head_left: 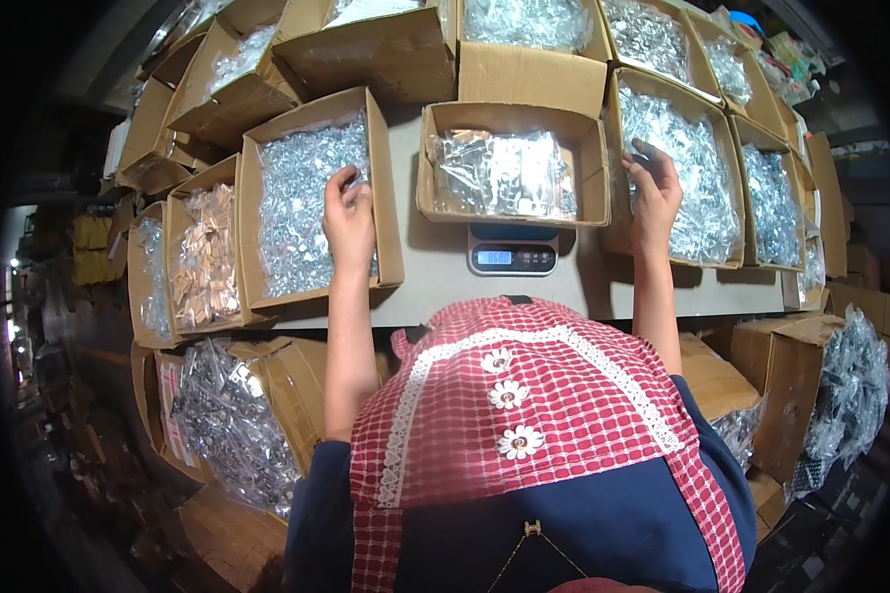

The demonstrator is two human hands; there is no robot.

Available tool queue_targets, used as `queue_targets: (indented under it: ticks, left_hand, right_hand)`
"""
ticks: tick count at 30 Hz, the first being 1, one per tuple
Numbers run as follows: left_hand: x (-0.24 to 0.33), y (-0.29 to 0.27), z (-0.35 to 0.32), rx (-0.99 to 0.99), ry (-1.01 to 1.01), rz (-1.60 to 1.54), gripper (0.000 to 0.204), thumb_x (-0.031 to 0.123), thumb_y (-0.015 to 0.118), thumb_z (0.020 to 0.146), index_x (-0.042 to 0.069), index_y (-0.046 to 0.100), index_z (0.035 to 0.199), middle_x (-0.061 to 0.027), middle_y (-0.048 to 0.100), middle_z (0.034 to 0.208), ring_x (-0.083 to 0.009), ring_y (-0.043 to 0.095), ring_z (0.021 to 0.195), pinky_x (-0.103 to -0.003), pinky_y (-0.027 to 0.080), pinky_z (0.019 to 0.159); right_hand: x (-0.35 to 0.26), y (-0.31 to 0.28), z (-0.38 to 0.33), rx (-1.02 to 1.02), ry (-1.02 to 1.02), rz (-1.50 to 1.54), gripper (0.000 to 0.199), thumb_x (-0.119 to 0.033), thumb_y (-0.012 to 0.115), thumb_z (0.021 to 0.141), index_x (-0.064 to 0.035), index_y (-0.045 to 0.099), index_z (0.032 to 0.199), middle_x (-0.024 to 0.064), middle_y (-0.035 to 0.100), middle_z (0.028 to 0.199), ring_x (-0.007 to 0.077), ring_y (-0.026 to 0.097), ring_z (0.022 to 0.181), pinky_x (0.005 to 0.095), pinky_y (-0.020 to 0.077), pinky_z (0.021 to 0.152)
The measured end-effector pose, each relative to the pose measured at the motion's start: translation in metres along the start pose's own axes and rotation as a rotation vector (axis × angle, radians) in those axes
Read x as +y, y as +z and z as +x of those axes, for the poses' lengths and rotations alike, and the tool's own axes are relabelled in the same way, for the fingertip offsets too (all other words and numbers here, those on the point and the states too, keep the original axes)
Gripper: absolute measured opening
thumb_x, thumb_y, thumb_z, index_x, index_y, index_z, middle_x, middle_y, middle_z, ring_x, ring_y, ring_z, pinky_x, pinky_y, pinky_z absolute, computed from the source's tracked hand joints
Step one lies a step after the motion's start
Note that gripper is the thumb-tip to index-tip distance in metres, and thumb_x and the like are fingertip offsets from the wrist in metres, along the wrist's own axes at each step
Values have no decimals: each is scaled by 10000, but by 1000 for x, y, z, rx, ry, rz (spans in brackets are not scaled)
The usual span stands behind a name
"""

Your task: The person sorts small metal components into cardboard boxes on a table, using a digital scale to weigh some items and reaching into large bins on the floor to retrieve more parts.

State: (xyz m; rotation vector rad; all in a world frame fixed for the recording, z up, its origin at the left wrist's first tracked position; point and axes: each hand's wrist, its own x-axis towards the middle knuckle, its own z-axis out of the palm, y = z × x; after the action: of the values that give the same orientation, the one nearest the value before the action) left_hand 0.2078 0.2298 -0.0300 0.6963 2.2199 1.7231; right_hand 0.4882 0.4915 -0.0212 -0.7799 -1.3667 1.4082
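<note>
My left hand (pixel 349 225) hovers at the right side of a cardboard box (pixel 388 232) full of small silvery metal parts (pixel 307 198). Its fingers are curled in; whatever they may hold is too small to make out. Over the left edge of another box of bagged metal parts (pixel 687 188) is my right hand (pixel 656 198), fingers loosely bent and apart, with nothing visible in them. Between the hands a smaller cardboard box (pixel 512 117) holds clear plastic bags (pixel 504 173) of metal and tan pieces. It rests on a digital scale (pixel 544 259) with a lit blue display.
More open boxes of metal parts surround the grey table (pixel 435 296), including one of tan pieces (pixel 205 252) at left. Below the table edge stand cartons with bagged parts (pixel 229 420) at left and a carton with clear plastic (pixel 845 385) at right.
</note>
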Motion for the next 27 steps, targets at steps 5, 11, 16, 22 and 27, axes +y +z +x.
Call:
queue_targets:
  ticks: [5, 11, 16, 22, 27]
  left_hand:
    - [-2, 0, 1, -6, 9, -10, 366, 59, 527, 922, -28, 462, 1272, -166, 543, 1256, -224, 569, 1098, -316, 469, 919]
    - [0, 1, 1, -3, 0, -11, 372, 60, 523, 925, -44, 452, 1275, -171, 541, 1257, -227, 566, 1107, -316, 469, 921]
    - [2, 1, 0, -6, 2, -37, 376, 56, 527, 922, -43, 452, 1277, -173, 544, 1251, -227, 571, 1098, -308, 468, 919]
    - [1, 1, 0, 5, 18, -14, 360, 65, 530, 919, -45, 473, 1258, -175, 556, 1236, -223, 580, 1083, -312, 468, 911]
    - [6, 3, -1, -7, -2, 12, 348, 61, 527, 916, -44, 489, 1246, -165, 573, 1216, -215, 590, 1063, -311, 473, 899]
  right_hand:
    - [-1, 0, 0, 5, 0, -3, 274, 41, 522, 874, 69, 552, 1145, 120, 613, 1076, 177, 625, 972, 296, 501, 874]
    - [1, -1, 1, -10, -8, -4, 268, 38, 522, 876, 70, 551, 1141, 121, 611, 1088, 179, 625, 972, 298, 500, 877]
    - [2, -1, 1, 7, 1, 10, 271, 36, 529, 873, 70, 552, 1141, 122, 614, 1077, 182, 625, 974, 299, 500, 880]
    - [0, 1, 1, 8, 19, 26, 273, 38, 536, 869, 65, 555, 1140, 121, 620, 1062, 182, 624, 975, 295, 497, 882]
    - [-2, 0, 0, 3, 27, 15, 274, 40, 530, 870, 64, 556, 1142, 124, 620, 1061, 184, 624, 978, 292, 489, 889]
